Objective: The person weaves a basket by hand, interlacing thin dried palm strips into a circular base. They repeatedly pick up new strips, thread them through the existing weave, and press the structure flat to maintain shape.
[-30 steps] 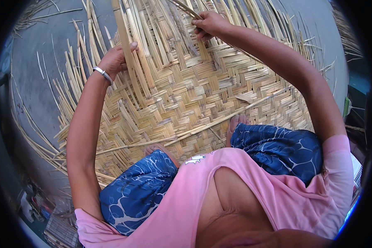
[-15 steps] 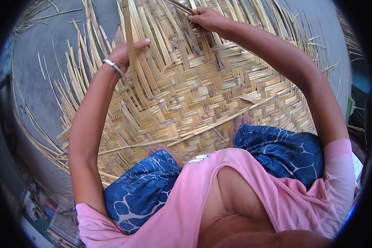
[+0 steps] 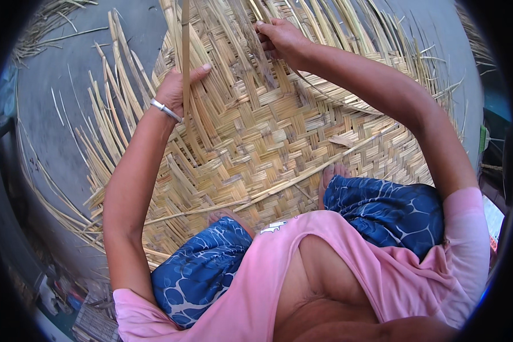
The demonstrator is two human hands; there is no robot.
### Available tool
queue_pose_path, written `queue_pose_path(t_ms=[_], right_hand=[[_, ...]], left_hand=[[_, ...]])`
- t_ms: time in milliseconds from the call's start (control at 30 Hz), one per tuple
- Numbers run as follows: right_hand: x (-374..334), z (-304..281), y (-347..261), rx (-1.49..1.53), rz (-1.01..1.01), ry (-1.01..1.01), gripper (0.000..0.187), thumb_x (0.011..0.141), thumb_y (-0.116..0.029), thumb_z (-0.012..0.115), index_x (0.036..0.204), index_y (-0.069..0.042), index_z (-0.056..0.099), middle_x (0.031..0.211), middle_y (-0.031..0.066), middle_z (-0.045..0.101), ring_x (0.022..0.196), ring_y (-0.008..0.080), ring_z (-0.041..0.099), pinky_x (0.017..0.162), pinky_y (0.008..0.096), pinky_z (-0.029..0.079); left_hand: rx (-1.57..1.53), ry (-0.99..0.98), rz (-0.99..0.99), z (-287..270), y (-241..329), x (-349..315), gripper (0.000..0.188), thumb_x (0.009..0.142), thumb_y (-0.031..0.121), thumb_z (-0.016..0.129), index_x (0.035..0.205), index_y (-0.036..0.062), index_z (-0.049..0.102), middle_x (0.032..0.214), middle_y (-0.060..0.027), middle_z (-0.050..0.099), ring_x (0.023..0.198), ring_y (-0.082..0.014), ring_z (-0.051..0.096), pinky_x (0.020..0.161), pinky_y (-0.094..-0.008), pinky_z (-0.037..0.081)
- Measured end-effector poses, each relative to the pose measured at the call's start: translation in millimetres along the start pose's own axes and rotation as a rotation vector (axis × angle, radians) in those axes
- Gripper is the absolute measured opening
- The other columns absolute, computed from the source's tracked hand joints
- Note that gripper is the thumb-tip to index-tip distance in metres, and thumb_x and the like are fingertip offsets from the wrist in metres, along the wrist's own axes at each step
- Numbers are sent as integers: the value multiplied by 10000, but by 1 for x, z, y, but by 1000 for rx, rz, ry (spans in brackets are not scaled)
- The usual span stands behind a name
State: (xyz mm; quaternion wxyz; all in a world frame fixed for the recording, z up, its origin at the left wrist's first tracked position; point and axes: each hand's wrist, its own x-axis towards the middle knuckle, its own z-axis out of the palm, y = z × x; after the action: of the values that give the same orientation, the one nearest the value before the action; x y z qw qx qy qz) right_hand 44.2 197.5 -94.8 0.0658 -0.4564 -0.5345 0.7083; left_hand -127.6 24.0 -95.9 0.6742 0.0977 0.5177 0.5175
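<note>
A large herringbone mat of flat, straw-coloured reed strips lies under my feet, its loose ends fanning out at the far side. My left hand, with a light bangle at the wrist, is at the mat's upper left among raised reed strips. One long strip stands up across that hand beside the outstretched thumb; the other fingers are mostly hidden. At the upper middle, my right hand is closed in a pinch on a thin reed strip. A narrow strip curves from under it, below my forearm, towards the right.
A long thin stalk lies across the mat in front of my feet. Loose stalks are heaped on the grey floor at the far left. More stalks lie at the far right edge. Assorted household items stand at the lower left.
My right hand has shifted slightly nearer, and a narrow strip now curves out below the right forearm. My left hand has moved a little right and nearer, still among the raised strips.
</note>
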Motion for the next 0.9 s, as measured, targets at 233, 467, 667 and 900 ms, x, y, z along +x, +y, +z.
queue_pose_path(t_ms=[233, 467, 667, 900], right_hand=[[-4, 3, -9, -108, 120, -170, 204, 916, -238, 432, 963, -84, 557, 821, 41, 618, 725, 121, 602, 663, 292, 496], [0, -2, -8, -156, 113, -260, 225, 883, -237, 457, 960, -58, 570, 823, 47, 601, 688, 123, 571, 632, 271, 474], [-20, 1, -11, -89, 75, -186, 247, 891, -264, 459, 992, -56, 547, 801, 33, 579, 709, 121, 554, 658, 276, 465], [-20, -2, -1, -44, -17, -119, 280, 908, -286, 453, 1023, -42, 531, 805, 45, 579, 708, 137, 558, 656, 298, 464]], left_hand=[[-291, -282, 127, 1, 37, -9, 516, 855, 445, 515, 1100, -6, 573, 1051, -199, 604, 996, -311, 587, 899, -408, 474], [-243, -878, 181, -1, 56, 5, 653, 918, 512, 306, 1208, -56, 448, 1051, -183, 613, 1176, -354, 461, 1030, -481, 318], [-102, -700, -132, 19, 41, 20, 559, 928, 374, 370, 1265, -71, 400, 1204, -219, 523, 1170, -300, 483, 943, -380, 440], [-117, -411, -229, 14, 28, 32, 529, 899, 262, 509, 1303, -33, 338, 1232, -194, 489, 1144, -268, 501, 853, -427, 513]])
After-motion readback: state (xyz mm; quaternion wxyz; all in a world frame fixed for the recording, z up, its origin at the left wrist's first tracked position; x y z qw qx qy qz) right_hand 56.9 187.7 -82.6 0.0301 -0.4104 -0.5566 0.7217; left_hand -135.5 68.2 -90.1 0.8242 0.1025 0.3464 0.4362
